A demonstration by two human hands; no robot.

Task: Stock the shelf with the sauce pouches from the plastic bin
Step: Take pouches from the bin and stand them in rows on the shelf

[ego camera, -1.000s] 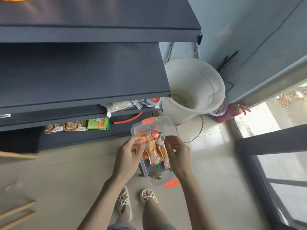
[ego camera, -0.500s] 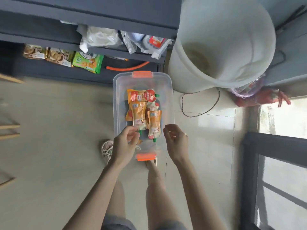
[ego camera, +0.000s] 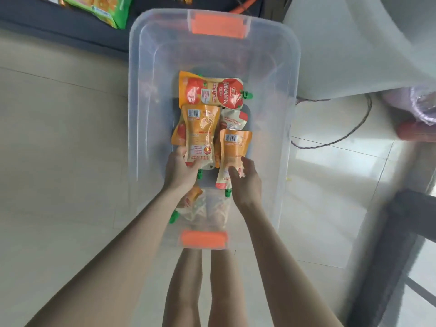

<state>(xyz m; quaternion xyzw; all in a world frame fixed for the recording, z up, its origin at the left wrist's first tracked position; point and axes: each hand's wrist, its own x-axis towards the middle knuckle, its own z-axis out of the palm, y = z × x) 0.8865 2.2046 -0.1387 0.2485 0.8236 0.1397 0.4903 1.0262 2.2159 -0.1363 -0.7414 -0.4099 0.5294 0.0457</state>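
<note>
Left grip [ego camera: 180, 172]: fingers and thumb clamped on the lower end of one pouch [ego camera: 200, 135], near its green cap. Right grip [ego camera: 245, 178]: fingers partly curled and apart, laid against the lower part of a second pouch [ego camera: 232, 156]; not closed round it.

Head view. Both hands are inside the clear bin [ego camera: 141, 114], which sits on the tiled floor [ego camera: 59, 138] and has orange latches at its near and far ends. Held pouch: long axis runs along the bin's length, barcode end away from the person, spout end toward the person. Second pouch lies just beside it on the right, same orientation, green spout pointing toward the person. A third pouch [ego camera: 210, 93] lies crosswise beyond them, long axis across the bin, spout pointing right. More pouches lie underneath and at the near end, partly hidden by the wrists. Dark shelf [ego camera: 70, 27] edge just beyond the bin, green packet [ego camera: 103, 8] on it. White bucket [ego camera: 354, 48] at right of bin.
</note>
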